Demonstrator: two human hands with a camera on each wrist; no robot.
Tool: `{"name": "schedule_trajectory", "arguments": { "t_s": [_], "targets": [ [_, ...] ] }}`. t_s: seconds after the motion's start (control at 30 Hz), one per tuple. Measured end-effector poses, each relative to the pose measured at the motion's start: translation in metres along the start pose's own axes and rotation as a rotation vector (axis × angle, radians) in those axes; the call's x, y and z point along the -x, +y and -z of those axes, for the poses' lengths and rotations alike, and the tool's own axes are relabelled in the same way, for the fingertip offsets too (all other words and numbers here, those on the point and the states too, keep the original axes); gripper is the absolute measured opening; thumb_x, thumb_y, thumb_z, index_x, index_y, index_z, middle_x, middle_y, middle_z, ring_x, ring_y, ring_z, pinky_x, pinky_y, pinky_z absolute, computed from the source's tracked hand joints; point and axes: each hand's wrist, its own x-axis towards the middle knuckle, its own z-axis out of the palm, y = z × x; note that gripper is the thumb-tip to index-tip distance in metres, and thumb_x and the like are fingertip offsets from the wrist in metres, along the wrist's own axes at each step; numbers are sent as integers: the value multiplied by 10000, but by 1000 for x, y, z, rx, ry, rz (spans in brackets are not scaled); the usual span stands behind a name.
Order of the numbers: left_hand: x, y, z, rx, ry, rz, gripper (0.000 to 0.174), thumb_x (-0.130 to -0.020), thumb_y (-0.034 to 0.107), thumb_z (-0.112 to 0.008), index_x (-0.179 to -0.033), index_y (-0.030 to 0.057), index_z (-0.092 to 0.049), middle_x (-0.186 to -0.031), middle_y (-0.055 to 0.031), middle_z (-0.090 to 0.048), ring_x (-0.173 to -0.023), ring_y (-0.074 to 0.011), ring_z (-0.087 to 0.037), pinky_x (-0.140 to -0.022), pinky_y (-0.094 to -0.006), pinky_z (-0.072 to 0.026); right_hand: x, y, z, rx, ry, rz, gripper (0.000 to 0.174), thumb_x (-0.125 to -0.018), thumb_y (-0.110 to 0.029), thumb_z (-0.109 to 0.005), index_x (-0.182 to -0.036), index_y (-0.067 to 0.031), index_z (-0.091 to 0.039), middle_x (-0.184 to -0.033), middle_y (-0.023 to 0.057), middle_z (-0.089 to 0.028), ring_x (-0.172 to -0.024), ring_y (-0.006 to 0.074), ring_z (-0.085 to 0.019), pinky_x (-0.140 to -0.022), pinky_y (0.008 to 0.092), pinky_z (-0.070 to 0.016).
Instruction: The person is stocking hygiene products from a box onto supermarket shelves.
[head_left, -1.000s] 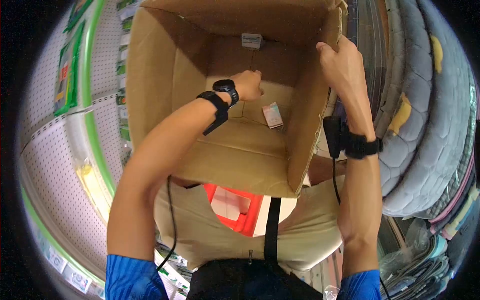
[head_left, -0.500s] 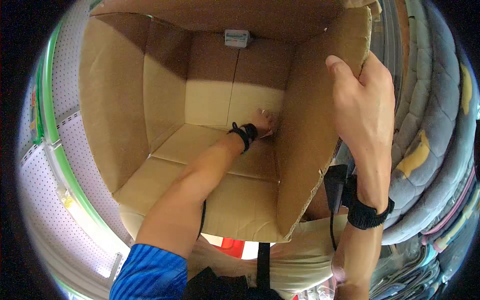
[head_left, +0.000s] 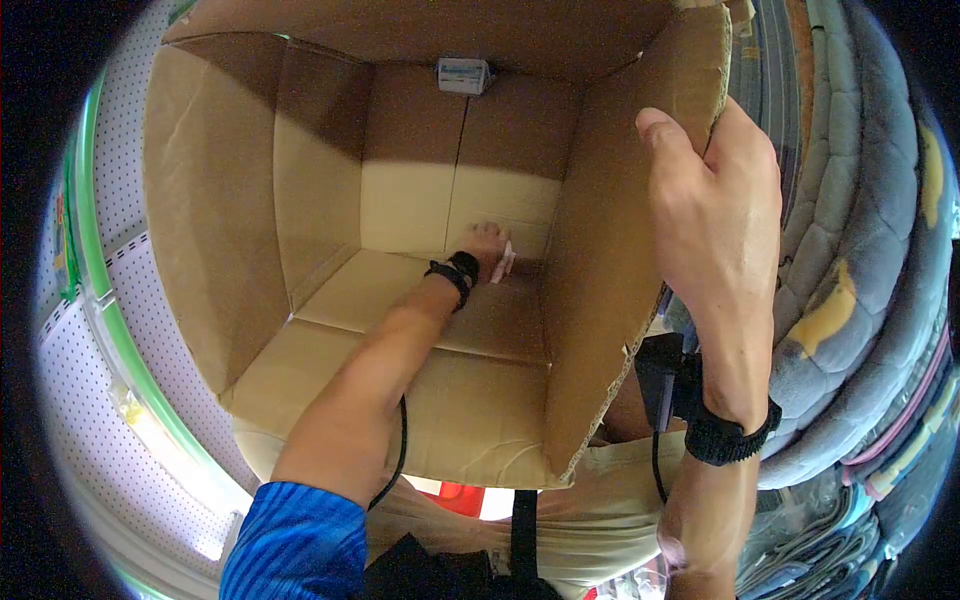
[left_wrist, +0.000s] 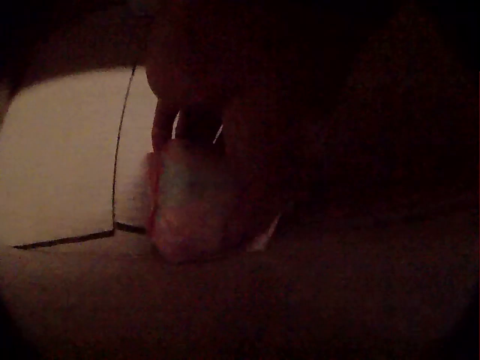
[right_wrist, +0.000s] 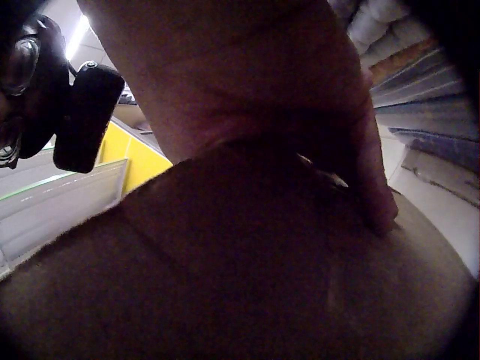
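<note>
My left hand (head_left: 484,246) is deep inside a large open cardboard box (head_left: 430,400), its fingers round a small pale pink packet (head_left: 503,262) near the box's bottom. In the dark left wrist view the small packet (left_wrist: 191,202) shows below the fingers. My right hand (head_left: 715,215) grips the box's right edge, thumb on the inner side; in the right wrist view this hand (right_wrist: 255,82) lies over the cardboard (right_wrist: 225,247). A small white box (head_left: 463,76) sits at the far end inside the cardboard box.
Grey quilted bedding (head_left: 850,250) is stacked close on the right, with folded textiles (head_left: 800,560) below it. A perforated shelf panel (head_left: 150,340) with a green edge stands on the left. A red object (head_left: 455,497) shows under the box.
The left hand has reached deeper into the cardboard box and taken hold of the pink packet, then shifted slightly left with it. The cardboard box looks nearer and tilted; the right hand still grips its edge.
</note>
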Motion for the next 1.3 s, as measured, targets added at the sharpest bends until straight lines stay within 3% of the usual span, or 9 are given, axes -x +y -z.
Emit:
{"name": "schedule_trajectory", "arguments": {
  "t_s": [0.13,0.2,0.4,0.6,0.93,1.0,1.07,1.13,1.3],
  "targets": [
    [47,-28,75,176,-71,-73,743,-631,358,-873,-1236,45,-574,-1184,-180,-661,-1031,-337,-665,-916,-442,-511,-2,1,0,-22,25,42,280,-886,-156,-553,-816,112,-597,-788,372,-605,-864,527,-623,-764,556,-509],
    [92,-37,129,933,-57,-177,739,-657,309,-881,-1253,24,-550,-1145,-168,-670,-1025,-267,-663,-916,-369,-516,-5,3,-1,70,24,-48,292,-883,-174,-556,-858,111,-614,-823,372,-619,-882,537,-621,-797,556,-513],
    [248,-48,218,1487,127,-482,814,-781,290,-852,-1411,17,-414,-1317,-128,-591,-1200,-200,-556,-1040,-350,-440,-10,5,1,-36,-13,-81,306,-896,-216,-575,-999,64,-639,-920,380,-625,-978,531,-605,-876,545,-489],
    [375,-23,209,2075,99,-833,828,-848,206,-784,-1503,4,-320,-1394,-119,-550,-1277,-220,-542,-1078,-375,-425,-8,-9,10,7,-58,-96,389,-927,-211,-568,-1185,75,-620,-1068,331,-662,-1076,471,-630,-898,484,-491],
    [539,20,193,2087,536,-522,949,-785,201,-863,-1504,45,-264,-1380,-97,-512,-1294,-195,-503,-1093,-364,-402,-9,11,8,-35,-96,-44,416,-945,-253,-575,-1217,60,-610,-1105,284,-678,-1065,410,-646,-911,425,-483],
    [586,23,175,1823,765,-270,939,-731,222,-893,-1470,53,-339,-1343,-99,-531,-1255,-211,-526,-1051,-366,-425,-11,18,5,-144,-176,60,403,-957,-204,-562,-1241,81,-594,-1144,251,-681,-1050,299,-650,-928,385,-475],
    [636,20,143,1181,1016,-157,933,-692,222,-914,-1454,47,-404,-1425,-104,-479,-1332,-257,-452,-1065,-391,-389,-11,44,16,-273,-195,-40,418,-975,-174,-531,-1309,75,-558,-1194,249,-665,-1083,338,-637,-927,404,-473],
    [661,25,128,1135,1154,-112,933,-668,231,-914,-1435,33,-421,-1377,-131,-518,-1263,-286,-510,-1033,-405,-412,-26,70,6,-106,-192,72,433,-987,-201,-529,-1331,61,-553,-1272,278,-616,-1168,407,-593,-953,457,-454],
    [806,75,46,481,1476,793,858,-659,189,-836,-1398,-2,-443,-1264,-184,-572,-1101,-282,-590,-980,-405,-450,-27,42,-16,-196,-151,4,496,-931,-216,-510,-1334,72,-527,-1244,305,-627,-1111,404,-622,-936,441,-462]
  ]
}}
